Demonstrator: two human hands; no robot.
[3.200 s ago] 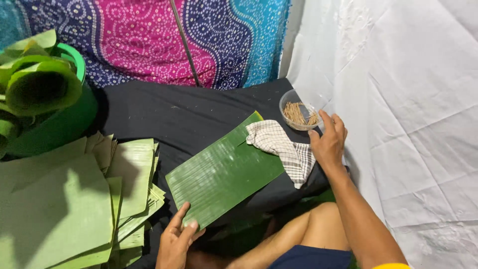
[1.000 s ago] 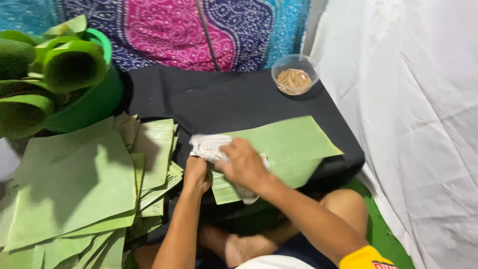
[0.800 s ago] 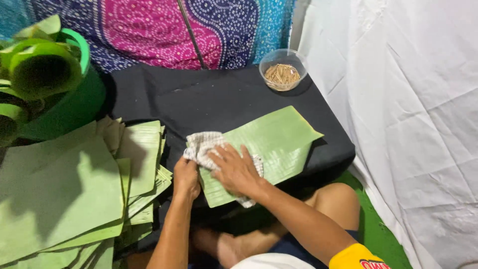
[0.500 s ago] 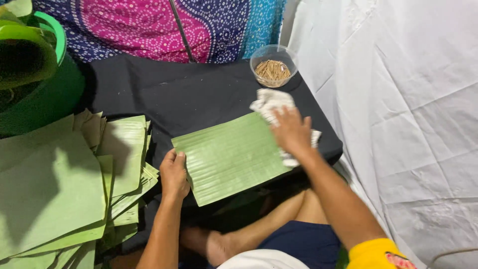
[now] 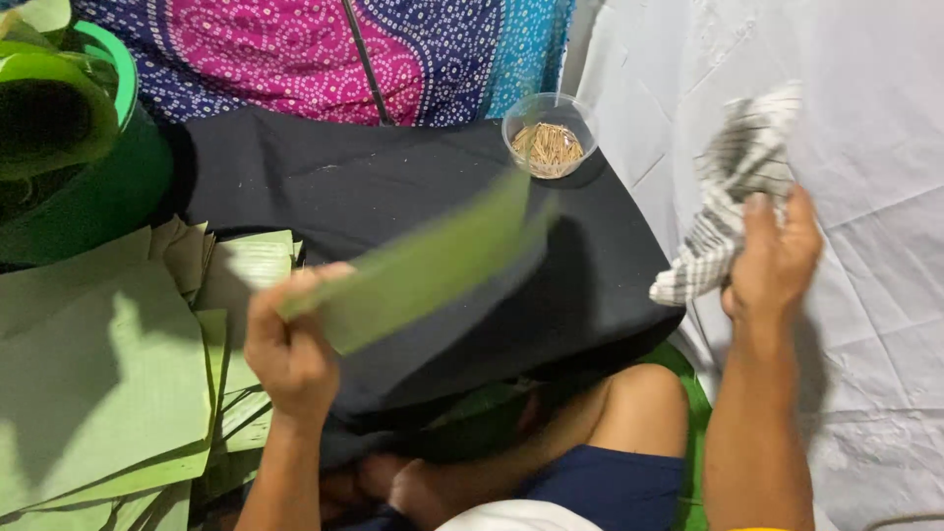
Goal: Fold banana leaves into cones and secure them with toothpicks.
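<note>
1. A pile of green leaf sheets (image 5: 98, 393) lies on the left.
2. The left hand (image 5: 290, 354) grips one blurry leaf piece (image 5: 423, 265), lifted above the black cloth (image 5: 393, 187).
3. The right hand (image 5: 772, 261) squeezes a checked rag (image 5: 733, 187) in the air.

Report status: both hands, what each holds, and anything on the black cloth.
Left hand grips blurred green banana-leaf sheet, lifted off black cloth-covered surface. Right hand holds checked white rag raised. Clear cup of thin sticks at far edge.
</note>
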